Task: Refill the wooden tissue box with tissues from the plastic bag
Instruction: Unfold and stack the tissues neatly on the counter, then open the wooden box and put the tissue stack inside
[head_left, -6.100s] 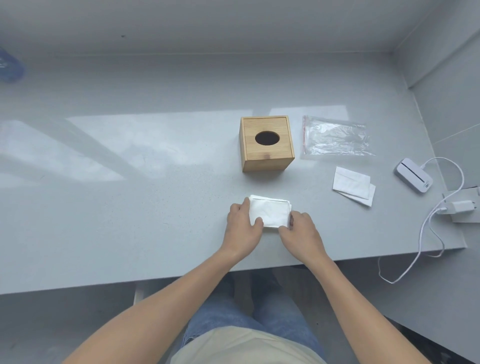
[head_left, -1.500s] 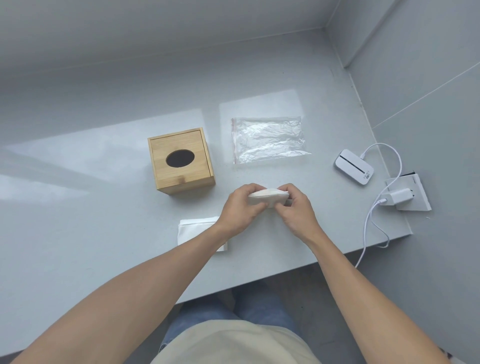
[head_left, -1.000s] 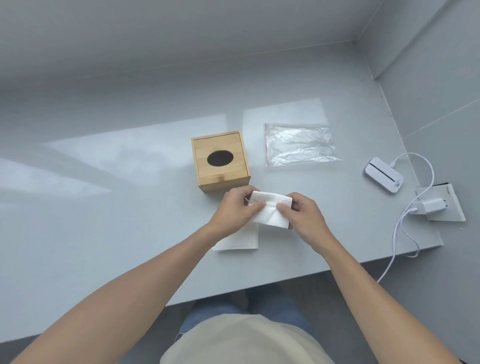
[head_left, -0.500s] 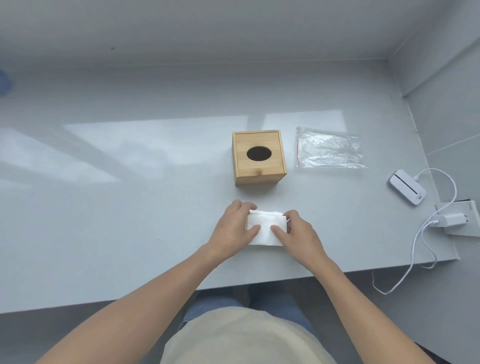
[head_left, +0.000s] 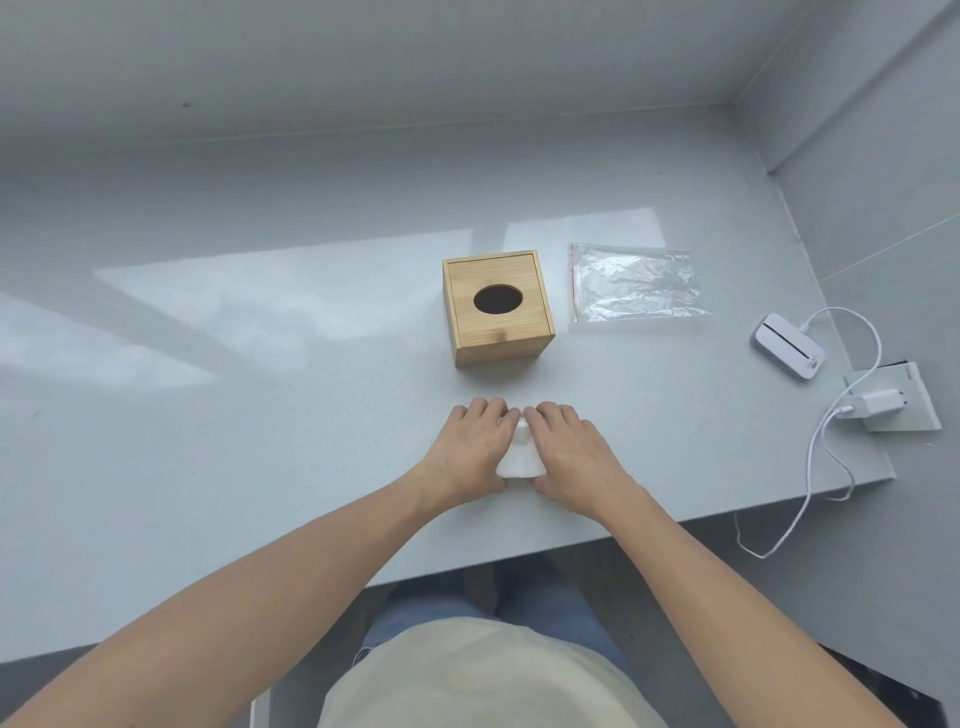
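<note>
The wooden tissue box (head_left: 497, 307) stands upright on the grey table (head_left: 260, 415), its oval top hole dark. To its right lies the clear plastic bag (head_left: 635, 281), flat and see-through, with nothing visible inside. A white stack of tissues (head_left: 518, 457) rests on the table in front of the box. My left hand (head_left: 470, 449) and my right hand (head_left: 569, 452) press on the stack from both sides, fingers laid over it, covering most of it. Only a narrow white wedge shows between them.
A white device (head_left: 787, 345) with a cable (head_left: 831, 447) lies at the right. A white charger (head_left: 878, 402) is plugged into a socket plate (head_left: 914, 410) near the table's right edge. Walls close the back and right.
The two loose tissues at the right were picked up and laid on the stack. Both hands have closed in over the stack and now cover most of it.
</note>
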